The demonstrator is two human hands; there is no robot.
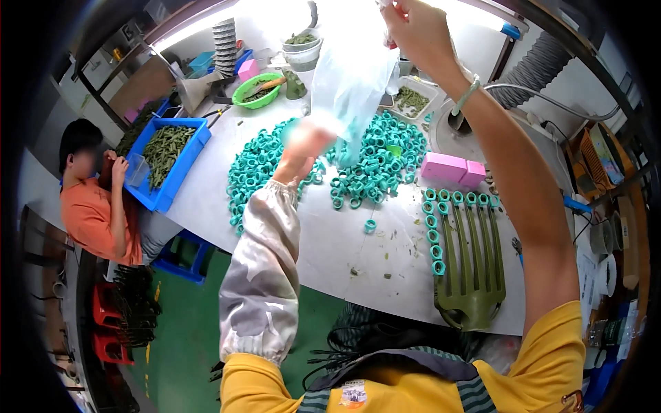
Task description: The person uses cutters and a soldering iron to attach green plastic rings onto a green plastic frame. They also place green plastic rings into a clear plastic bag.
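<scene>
A translucent white plastic bag (354, 76) hangs over the table, its top pinched in the fingers of my raised right hand (420, 31). Teal shows through its lower end, just above a wide heap of small teal rings (375, 165). Against the bag's lower left side is my left hand (303, 148), over the heap; its fingers are blurred, so their grip is unclear. At the right lies an olive-green, fork-like piece with several long prongs (471, 296). Teal rings sit in a row along its prong tips and down its left side.
Pink blocks (444, 168) stand between the heap and the pronged piece. Farther back are a green bowl (256, 96), a grey bucket (303, 56) and a clear tray (416, 100) of green pieces. A person in orange (100, 213) sits left, beside a blue tray (165, 199).
</scene>
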